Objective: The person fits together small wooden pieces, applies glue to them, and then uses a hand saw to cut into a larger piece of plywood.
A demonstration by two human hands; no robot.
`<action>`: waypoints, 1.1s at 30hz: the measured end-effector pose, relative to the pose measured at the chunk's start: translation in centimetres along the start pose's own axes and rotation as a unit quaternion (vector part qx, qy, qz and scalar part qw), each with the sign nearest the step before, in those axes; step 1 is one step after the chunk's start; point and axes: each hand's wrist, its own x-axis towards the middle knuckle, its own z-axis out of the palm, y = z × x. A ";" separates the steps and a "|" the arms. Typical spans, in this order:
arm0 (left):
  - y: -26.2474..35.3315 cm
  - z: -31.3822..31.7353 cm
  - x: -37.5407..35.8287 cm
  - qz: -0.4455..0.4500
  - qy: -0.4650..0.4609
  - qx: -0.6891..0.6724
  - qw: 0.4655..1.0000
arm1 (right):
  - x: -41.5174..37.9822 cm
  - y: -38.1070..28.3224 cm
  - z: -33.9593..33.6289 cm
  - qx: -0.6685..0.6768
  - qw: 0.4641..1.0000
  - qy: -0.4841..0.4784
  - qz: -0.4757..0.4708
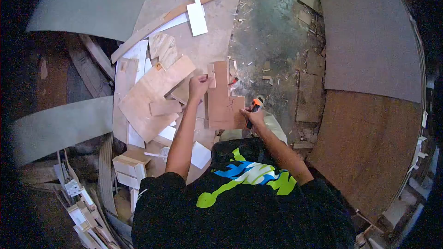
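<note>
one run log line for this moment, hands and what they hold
left hand: grips top of notched plywood piece | right hand: holds orange-handled tool at its right edge | around: plywood offcuts on round board

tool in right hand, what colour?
Orange and black tool in the right hand; head view.

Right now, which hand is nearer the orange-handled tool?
Right. The right hand grips the orange-handled tool at the L-shaped plywood piece's right edge; the left hand pinches that piece's upper left corner, apart from the tool.

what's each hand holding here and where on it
The left hand grips the stepped plywood piece at its top left corner; the right hand holds an orange-and-black tool by its handle.
</note>
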 end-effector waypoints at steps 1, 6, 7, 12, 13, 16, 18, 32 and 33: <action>0.4 0.5 0.0 0.004 0.023 0.028 0.999 | -0.5 0.0 0.0 0.028 1.000 -0.007 -0.002; 1.5 1.7 1.0 0.026 -0.018 0.135 0.990 | -0.9 1.6 -0.2 0.014 0.998 -0.041 0.053; 1.4 1.9 0.9 0.041 -0.019 0.129 0.991 | -0.6 2.3 -0.2 -0.022 0.999 -0.029 0.030; 0.7 3.2 1.4 0.066 -0.037 0.078 0.994 | -3.8 -1.4 -0.5 -0.115 0.992 -0.041 -0.044; 1.1 3.2 1.3 0.068 -0.050 0.077 0.993 | -3.6 -0.8 -0.5 -0.083 0.994 -0.048 -0.043; 0.3 4.1 2.0 0.078 -0.057 0.063 0.993 | -3.3 -0.1 -0.3 -0.044 0.996 -0.059 -0.047; 0.1 4.5 2.4 0.084 -0.050 0.073 0.992 | -3.1 -0.3 -0.3 -0.097 0.993 -0.048 -0.054; 0.2 4.9 2.5 0.120 -0.028 0.175 0.977 | -3.2 -1.0 -1.4 -0.132 0.990 -0.034 -0.034; -0.2 4.9 2.6 0.116 -0.039 0.164 0.979 | -3.4 -1.1 -1.4 -0.138 0.989 -0.025 -0.039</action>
